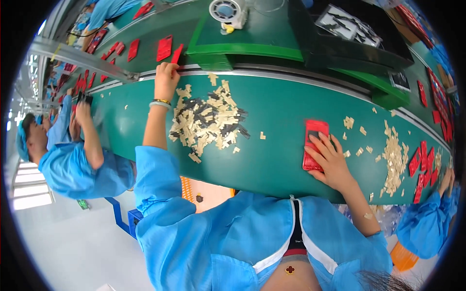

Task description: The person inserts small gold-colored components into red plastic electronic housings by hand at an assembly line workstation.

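At bench's far edge [272, 72]: left hand [166, 80] closed on red case [176, 54], pinching its near end. Mid-bench: loose pile [208, 121] of tan and black clips. Further right: right hand [330, 157] spread flat, pressing second case [314, 140] onto green top. Likely light, stiff, slick plastic; best gripped by long edges.
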{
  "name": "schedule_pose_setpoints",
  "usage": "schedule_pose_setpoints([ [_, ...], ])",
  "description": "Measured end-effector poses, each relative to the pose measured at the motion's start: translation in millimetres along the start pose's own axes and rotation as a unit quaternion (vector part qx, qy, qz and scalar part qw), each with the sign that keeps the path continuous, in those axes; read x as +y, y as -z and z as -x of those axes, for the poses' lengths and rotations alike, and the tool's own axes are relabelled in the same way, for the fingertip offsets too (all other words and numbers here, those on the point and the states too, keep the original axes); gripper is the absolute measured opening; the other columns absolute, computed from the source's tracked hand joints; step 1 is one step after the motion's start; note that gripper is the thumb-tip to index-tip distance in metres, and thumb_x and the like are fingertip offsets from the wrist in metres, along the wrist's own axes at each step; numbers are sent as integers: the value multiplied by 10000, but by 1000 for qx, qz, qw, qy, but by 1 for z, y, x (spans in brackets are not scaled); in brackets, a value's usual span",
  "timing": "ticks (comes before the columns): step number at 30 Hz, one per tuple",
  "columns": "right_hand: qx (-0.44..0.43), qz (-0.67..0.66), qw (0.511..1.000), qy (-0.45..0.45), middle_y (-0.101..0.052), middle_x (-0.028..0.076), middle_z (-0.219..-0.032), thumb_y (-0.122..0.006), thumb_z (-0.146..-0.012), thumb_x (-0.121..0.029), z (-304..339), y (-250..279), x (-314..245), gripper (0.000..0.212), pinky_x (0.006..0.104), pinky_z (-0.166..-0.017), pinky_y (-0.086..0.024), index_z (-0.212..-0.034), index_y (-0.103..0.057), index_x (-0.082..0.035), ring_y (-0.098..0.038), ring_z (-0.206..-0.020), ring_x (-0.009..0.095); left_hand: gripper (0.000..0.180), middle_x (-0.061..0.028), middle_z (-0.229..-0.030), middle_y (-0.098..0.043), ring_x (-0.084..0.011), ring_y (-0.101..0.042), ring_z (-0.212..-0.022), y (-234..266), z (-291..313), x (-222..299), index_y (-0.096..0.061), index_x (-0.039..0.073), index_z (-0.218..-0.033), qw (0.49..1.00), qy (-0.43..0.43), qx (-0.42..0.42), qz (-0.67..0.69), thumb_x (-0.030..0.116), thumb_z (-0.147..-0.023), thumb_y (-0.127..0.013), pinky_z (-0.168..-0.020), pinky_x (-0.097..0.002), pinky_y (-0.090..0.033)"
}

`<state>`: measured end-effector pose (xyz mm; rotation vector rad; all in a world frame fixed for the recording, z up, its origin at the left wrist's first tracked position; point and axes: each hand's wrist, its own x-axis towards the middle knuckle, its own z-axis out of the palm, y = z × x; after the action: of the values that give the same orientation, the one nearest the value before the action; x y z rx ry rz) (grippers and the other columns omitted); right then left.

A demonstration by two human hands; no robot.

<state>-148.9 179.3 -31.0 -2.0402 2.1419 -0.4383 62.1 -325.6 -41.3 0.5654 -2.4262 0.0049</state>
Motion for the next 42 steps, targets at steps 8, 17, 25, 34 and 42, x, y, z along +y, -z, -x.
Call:
schedule_pose_setpoints([
  [8, 66, -15, 993, -98, -339, 108, -1480, -712, -735, -326, 4, 8, -10, 704, 526, -1110, -205, -1358, -450, -130, -292, -1372, 336, 158, -79, -823, -593, -263, -559, -776, 67, 40, 142, -610, 52, -835, 988, -58, 146, -2, -44, -712, -633, -647, -353, -466],
  [17, -19, 25, 998, 57, -374, 107, -1455, -648, -800, -359, -28, -24, -37, 596, 554, -1096, -223, -1353, -477, -214, -341, -1342, 324, 272, -93, -871, -601, -263, -587, -786, 67, 88, 264, -613, 53, -1003, 986, -48, -143, 68, 52, -732, -634, -667, -373, -496],
  [25, 16, 35, 999, 13, -396, 144, -1433, -690, -768, -340, -16, -17, -41, 621, 528, -1085, -260, -1302, -508, -81, -364, -1323, 332, 133, -142, -850, -570, -332, -551, -820, 36, 77, 185, -590, 20, -865, 949, 124, -194, 214, 18, -757, -667, -713, -395, -461],
  [34, 97, -398, 912, -4, -608, 92, -1030, -622, -837, -12, -135, -10, -52, 239, 270, -642, -504, -1076, -612, -14, -640, -794, 170, 116, -75, -795, -646, -142, -619, -679, 65, 74, 207, -597, -4, -939, 906, 265, -146, 294, -33, -831, -632, -614, -259, -489],
  [42, 95, -596, 793, -86, -649, 41, -790, -649, -840, -21, -139, 17, -56, 140, 229, -622, -500, -979, -651, -1, -623, -710, 99, 123, -66, -752, -674, -61, -558, -586, 61, 64, 244, -632, -18, -946, 669, 382, -211, 601, 63, -862, -672, -501, -175, -421],
])
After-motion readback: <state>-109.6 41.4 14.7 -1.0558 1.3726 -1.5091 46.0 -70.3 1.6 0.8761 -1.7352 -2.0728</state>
